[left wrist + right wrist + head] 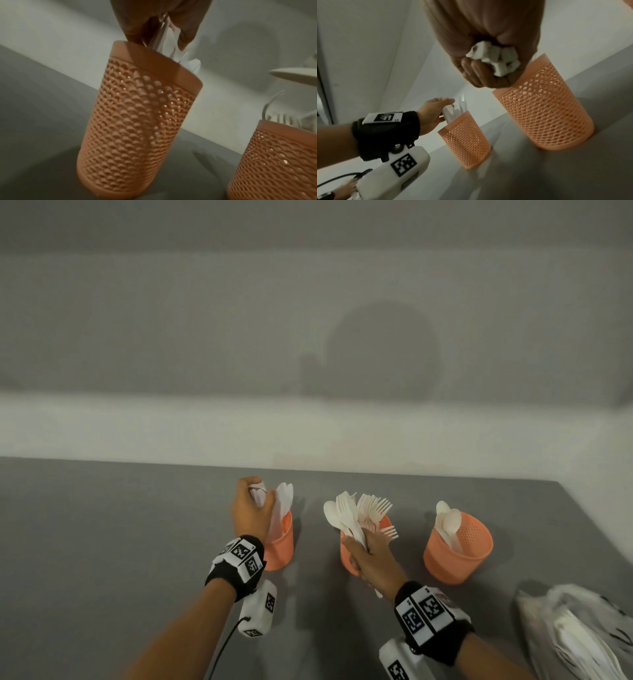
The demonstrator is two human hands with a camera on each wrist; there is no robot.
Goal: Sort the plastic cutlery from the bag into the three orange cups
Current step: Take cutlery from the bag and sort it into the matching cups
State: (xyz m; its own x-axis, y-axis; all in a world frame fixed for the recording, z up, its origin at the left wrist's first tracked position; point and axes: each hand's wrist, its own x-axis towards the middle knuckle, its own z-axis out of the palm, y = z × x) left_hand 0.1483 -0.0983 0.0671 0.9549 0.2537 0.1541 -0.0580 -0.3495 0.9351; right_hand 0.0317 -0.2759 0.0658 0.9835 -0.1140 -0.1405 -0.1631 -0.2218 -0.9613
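Three orange perforated cups stand in a row on the grey table. My left hand [255, 503] grips a few white plastic knives [283, 501] whose lower ends are inside the left cup [281, 546]; in the left wrist view the knives [165, 40] pass over that cup's [137, 115] rim. My right hand [363, 547] grips a mixed bundle of spoons, forks and knives [346, 513] in front of the middle cup [346, 558], which holds forks [376, 506]. The bundle's handle ends [494, 60] stick out of my fist. The right cup [459, 553] holds spoons [448, 522].
The crumpled plastic bag [579, 635] with more white cutlery lies at the table's front right corner. A pale wall runs right behind the cups. Bare grey table [102, 542] stretches to the left of the cups.
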